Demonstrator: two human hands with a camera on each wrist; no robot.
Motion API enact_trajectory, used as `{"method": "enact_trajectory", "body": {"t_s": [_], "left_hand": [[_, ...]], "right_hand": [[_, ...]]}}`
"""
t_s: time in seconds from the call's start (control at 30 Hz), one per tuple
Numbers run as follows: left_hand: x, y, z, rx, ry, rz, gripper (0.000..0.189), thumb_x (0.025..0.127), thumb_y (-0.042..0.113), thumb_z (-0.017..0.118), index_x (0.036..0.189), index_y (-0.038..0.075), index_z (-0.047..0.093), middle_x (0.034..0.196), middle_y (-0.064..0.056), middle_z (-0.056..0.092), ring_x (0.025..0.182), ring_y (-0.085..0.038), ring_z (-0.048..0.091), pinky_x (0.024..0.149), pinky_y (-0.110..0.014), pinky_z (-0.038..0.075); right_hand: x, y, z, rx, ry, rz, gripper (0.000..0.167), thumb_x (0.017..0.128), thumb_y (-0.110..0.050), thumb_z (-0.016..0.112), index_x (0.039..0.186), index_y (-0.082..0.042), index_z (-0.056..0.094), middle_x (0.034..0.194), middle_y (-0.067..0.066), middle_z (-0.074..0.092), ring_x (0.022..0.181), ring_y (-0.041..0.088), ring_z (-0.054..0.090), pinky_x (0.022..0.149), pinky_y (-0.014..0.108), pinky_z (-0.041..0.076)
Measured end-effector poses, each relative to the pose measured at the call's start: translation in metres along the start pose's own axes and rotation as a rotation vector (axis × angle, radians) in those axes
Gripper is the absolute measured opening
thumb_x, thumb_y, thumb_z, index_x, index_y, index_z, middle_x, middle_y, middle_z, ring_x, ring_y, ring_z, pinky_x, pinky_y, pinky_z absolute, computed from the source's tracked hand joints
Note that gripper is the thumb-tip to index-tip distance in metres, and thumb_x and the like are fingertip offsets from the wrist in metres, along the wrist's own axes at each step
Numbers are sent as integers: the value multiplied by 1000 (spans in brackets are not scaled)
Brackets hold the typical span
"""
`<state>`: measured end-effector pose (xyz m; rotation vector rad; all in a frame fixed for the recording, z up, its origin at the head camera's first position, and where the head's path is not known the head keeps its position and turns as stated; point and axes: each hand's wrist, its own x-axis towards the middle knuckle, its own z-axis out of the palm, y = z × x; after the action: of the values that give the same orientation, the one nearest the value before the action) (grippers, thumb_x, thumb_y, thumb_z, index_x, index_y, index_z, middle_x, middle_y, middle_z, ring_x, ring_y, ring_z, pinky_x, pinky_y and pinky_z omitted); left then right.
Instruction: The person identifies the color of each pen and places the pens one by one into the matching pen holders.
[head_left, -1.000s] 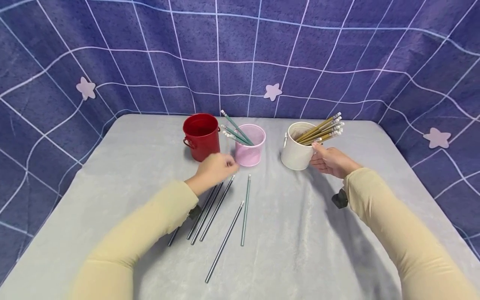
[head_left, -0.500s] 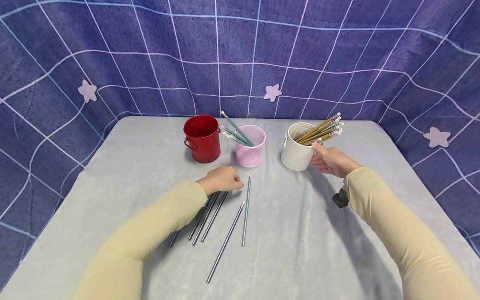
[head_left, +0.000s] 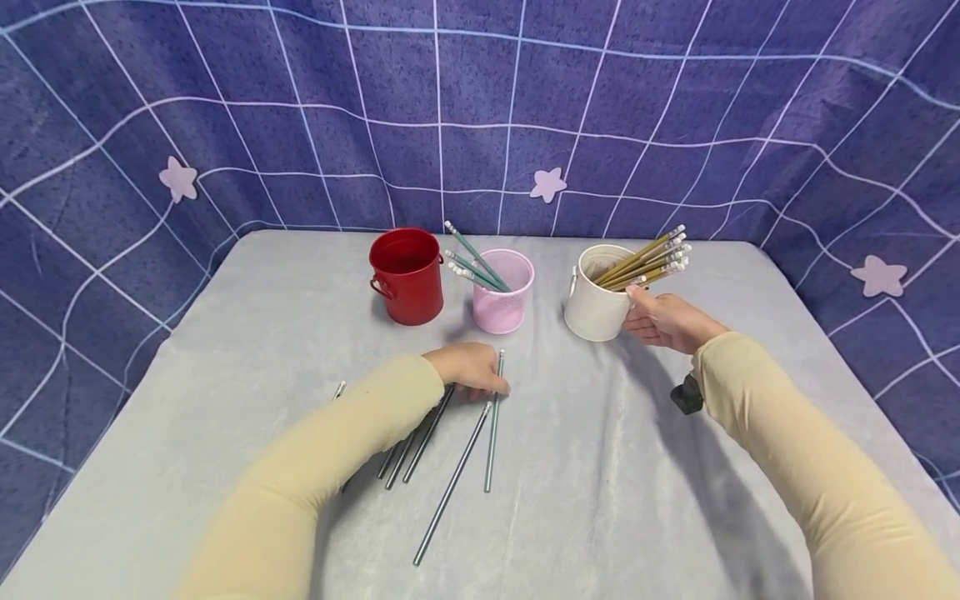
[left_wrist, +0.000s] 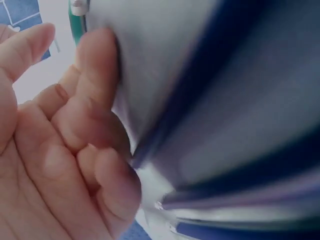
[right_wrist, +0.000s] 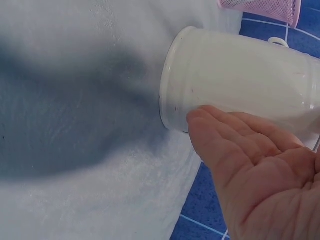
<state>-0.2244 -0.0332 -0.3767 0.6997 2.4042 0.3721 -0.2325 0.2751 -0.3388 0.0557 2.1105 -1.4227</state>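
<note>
My left hand [head_left: 471, 367] is over the upper end of a green pencil [head_left: 492, 450] lying on the grey cloth. In the left wrist view, the pencil's end shows between thumb and forefinger, which stand apart; the other fingers bend inward. A dark pencil [head_left: 452, 483] lies just left of the green one, and several more dark pencils [head_left: 429, 437] are partly hidden under the left hand and sleeve. My right hand [head_left: 671, 321] touches the side of a white bucket [right_wrist: 235, 75] with straight fingers, thumb near the rim. Several gold-coloured pencils [head_left: 637, 271] lean in that bucket.
A pink mesh cup [head_left: 498, 312] holding several green pencils [head_left: 468, 271] stands behind the left hand. Left of it is a red bucket [head_left: 415, 296] with side handles. A blue gridded cloth [head_left: 480, 100] hangs behind the table [head_left: 637, 500].
My left hand has moved from in front of the pink cup toward the near right, down to the green pencil on the table. The right hand stays at the white bucket.
</note>
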Motion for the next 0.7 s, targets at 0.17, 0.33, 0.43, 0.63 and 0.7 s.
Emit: {"method": "enact_trajectory", "body": {"t_s": [0.17, 0.33, 0.43, 0.63, 0.7], "left_hand": [[1, 5, 0, 84, -16, -57, 37, 86, 31, 67, 55, 12, 60, 48, 1, 58, 41, -12, 46, 42, -23, 37], [3, 6, 3, 113, -5, -116, 31, 85, 25, 66, 56, 14, 63, 49, 4, 60, 39, -10, 45, 43, -23, 36], [4, 7, 3, 85, 1, -122, 28, 85, 24, 65, 59, 14, 65, 52, 3, 63, 40, -10, 46, 42, -21, 36], [-1, 9, -9, -47, 115, 15, 24, 82, 16, 65, 60, 9, 66, 54, 1, 62, 46, -10, 53, 45, -19, 36], [-5, 8, -16, -156, 137, 77, 20, 80, 10, 63, 60, 8, 63, 53, 2, 59, 48, -9, 53, 47, -18, 36]], "right_hand": [[-1, -3, -1, -29, -11, 13, 81, 102, -48, 15, 139, 24, 15, 144, 39, 21, 138, 45, 21, 112, 48, 21], [-4, -8, -2, -71, -6, 27, 78, 103, -46, 19, 139, 23, 18, 143, 39, 24, 136, 45, 25, 112, 50, 23], [-5, -10, -3, -78, -15, 29, 78, 103, -45, 21, 139, 24, 18, 143, 39, 24, 136, 46, 24, 112, 51, 22], [-7, -10, -2, -71, 10, 20, 80, 102, -48, 21, 138, 23, 22, 143, 38, 27, 136, 45, 26, 111, 50, 25], [-7, -10, -2, -64, 21, 16, 81, 102, -49, 22, 138, 23, 23, 143, 37, 28, 136, 45, 27, 111, 50, 26]]}}
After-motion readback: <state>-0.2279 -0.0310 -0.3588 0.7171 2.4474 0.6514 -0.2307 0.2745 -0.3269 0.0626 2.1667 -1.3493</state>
